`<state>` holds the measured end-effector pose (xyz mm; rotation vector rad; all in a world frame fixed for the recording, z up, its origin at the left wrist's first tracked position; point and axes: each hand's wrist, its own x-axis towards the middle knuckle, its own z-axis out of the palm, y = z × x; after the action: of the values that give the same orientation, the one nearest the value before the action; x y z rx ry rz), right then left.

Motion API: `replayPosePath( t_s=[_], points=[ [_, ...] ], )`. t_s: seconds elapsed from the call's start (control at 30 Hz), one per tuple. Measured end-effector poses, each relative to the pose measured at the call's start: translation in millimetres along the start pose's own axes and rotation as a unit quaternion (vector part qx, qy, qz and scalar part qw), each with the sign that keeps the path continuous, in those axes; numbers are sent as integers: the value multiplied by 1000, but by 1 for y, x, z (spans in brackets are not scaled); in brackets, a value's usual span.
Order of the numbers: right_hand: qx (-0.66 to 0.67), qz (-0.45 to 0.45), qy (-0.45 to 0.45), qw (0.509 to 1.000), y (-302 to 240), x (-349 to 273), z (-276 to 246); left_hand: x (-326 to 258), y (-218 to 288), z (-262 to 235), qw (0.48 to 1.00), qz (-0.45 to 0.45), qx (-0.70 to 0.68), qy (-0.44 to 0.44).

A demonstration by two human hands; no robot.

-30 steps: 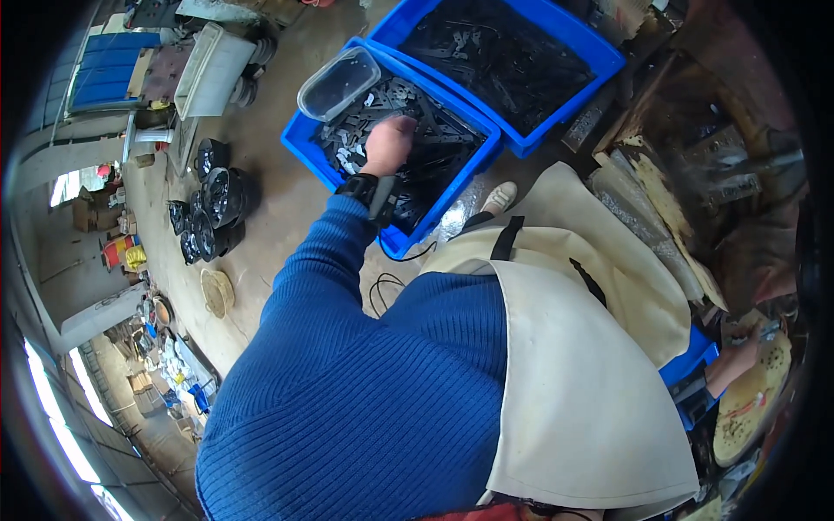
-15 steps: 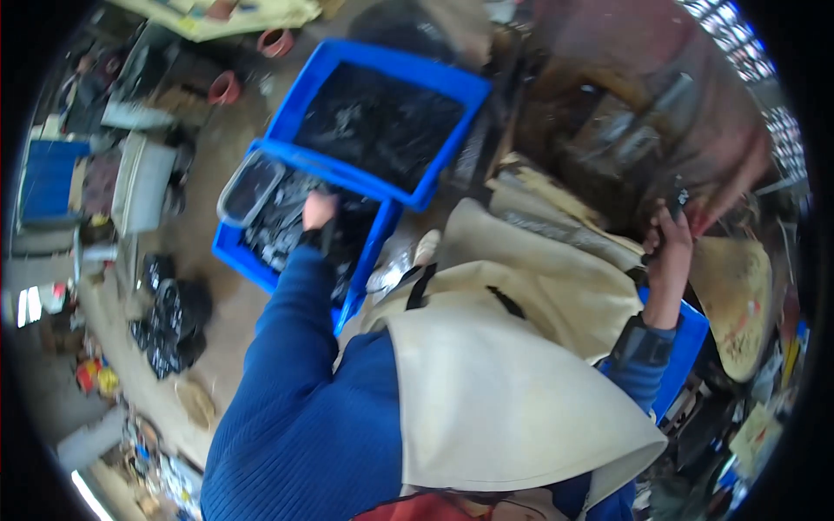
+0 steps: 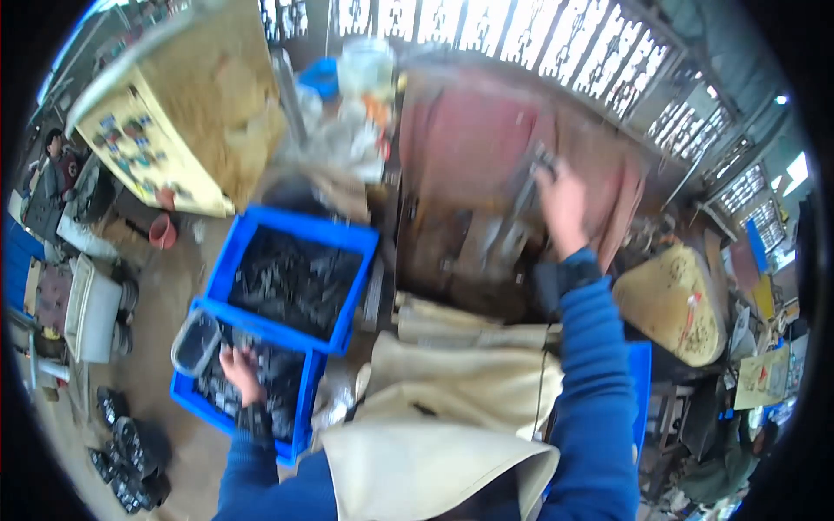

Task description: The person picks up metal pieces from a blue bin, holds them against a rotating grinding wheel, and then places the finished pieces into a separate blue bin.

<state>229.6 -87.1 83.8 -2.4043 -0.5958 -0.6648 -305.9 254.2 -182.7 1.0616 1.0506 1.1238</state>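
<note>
My left hand (image 3: 241,373) is down in the near blue crate (image 3: 300,438), over loose black pieces (image 3: 280,369). Its fingers are bent together; whatever is between them is too blurred to make out. Beside that hand, a clear oval tub (image 3: 196,341) with a pale rim rests at the crate's left corner. My right hand (image 3: 563,207) is raised over the reddish-brown work surface (image 3: 486,130), closed around a small dark tool (image 3: 544,158) whose kind the blur hides. Below it, a long grey metal bar (image 3: 508,221) slants across the worktop.
A second blue crate (image 3: 363,269) of black pieces adjoins the near one. My cream apron (image 3: 434,469) spreads over my lap. At right stands a tan rounded board (image 3: 673,304); at far left, a yellowish cabinet (image 3: 148,156), a red pot (image 3: 162,232) and a white bin (image 3: 91,308).
My view has tilted up, bringing the latticed wall into sight. My right arm has swung from low at the right side to forward over the worktop. My left hand remains in the near crate.
</note>
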Motion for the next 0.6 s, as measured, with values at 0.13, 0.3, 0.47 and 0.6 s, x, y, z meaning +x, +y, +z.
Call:
replayPosePath(
  t_s=[0.13, 0.3, 0.47, 0.6],
  points=[
    [-86, 39, -29, 995, 5, 2, 24, -41, 58, 90, 997, 52, 45, -36],
    [-111, 37, -75, 990, -3, 11, 26, -95, 102, 193, 968, 68, -22, -242],
    [-95, 41, -57, 993, -1, 16, 31, -119, 86, 295, 839, 298, 159, -427],
    [-88, 39, -57, 994, -1, 20, 36, -149, 75, 360, 774, 350, 224, -477]
  ],
)
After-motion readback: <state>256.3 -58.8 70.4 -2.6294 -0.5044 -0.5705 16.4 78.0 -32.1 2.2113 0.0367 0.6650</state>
